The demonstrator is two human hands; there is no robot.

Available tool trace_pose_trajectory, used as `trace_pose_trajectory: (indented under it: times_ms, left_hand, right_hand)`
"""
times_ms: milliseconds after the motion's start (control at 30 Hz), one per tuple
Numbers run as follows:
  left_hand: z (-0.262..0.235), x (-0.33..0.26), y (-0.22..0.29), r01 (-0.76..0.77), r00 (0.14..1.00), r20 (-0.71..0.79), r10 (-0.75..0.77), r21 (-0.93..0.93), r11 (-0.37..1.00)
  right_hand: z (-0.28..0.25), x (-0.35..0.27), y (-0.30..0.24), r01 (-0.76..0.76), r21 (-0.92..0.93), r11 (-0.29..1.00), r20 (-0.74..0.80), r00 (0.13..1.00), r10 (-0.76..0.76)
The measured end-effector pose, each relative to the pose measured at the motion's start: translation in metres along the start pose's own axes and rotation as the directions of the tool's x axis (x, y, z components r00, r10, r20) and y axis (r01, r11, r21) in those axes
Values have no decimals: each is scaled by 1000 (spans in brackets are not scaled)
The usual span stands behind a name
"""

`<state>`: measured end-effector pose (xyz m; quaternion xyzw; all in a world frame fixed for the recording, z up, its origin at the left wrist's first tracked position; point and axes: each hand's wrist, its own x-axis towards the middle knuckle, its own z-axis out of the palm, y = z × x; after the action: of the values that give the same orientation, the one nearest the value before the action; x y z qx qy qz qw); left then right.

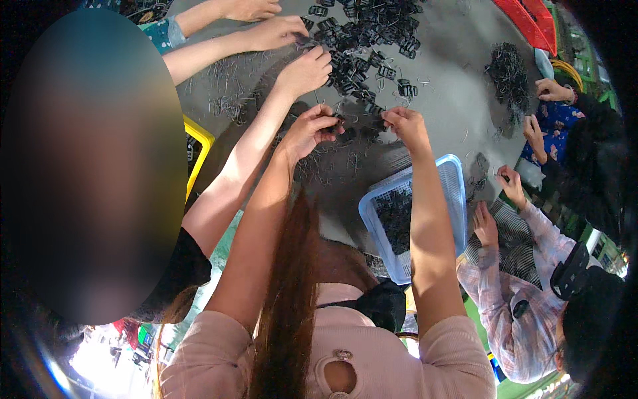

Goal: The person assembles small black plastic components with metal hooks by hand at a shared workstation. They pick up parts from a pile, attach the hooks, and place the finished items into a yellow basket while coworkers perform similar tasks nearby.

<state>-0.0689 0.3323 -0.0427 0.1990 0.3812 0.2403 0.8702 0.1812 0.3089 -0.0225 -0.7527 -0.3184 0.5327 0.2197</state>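
Observation:
My left hand pinches a small black binder clip over the grey round table. My right hand is closed, its fingertips on another small black clip piece just beside it. The two hands sit close together near the table's front. A big heap of black binder clips lies further back. Thin wire handles are scattered to the left on the table.
A blue plastic basket holding dark clips stands under my right forearm. Other people's hands reach into the heap from the left. More people work at the right by a pile of wire. A yellow crate sits at the left edge.

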Motion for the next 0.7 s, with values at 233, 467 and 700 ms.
trace_pose_trajectory:
  times_ms: [233,467,700]
  left_hand:
    - [3,4,0,95,981,-193,11,529,844]
    - [6,0,2,118,982,-180,-63,312,943]
    - [23,-16,10,55,989,-135,-61,-48,997]
  right_hand:
    - [-1,-16,-5,76,-357,931,-204,966,-158]
    - [-4,-23,-5,136,-282,950,-110,979,-173]
    - [-6,-37,-13,202,-172,964,23,979,-201]
